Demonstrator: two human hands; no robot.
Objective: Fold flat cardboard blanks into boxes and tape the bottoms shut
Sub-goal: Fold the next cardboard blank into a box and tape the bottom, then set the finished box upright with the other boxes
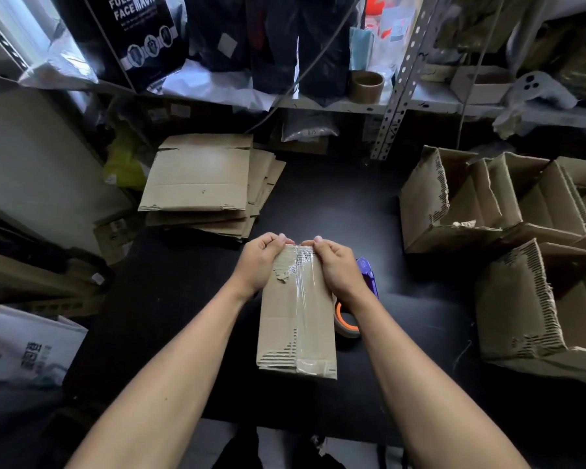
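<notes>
Taped box (296, 316) gripped at far edge by left hand (259, 262) and right hand (335, 269), tape roll (347, 321) half hidden behind.

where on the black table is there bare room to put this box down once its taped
Bare black tabletop lies between the stack of flat cardboard blanks and the open folded cardboard boxes. More lies left of the left hand. Right of the right hand it is crowded: orange-cored tape roll, purple cutter.

The right hand (335, 269) and the taped box (298, 316) cover most of the tape roll (347, 324) and purple cutter (367, 274). The picture's right edge cuts off the folded boxes (521, 211).
</notes>
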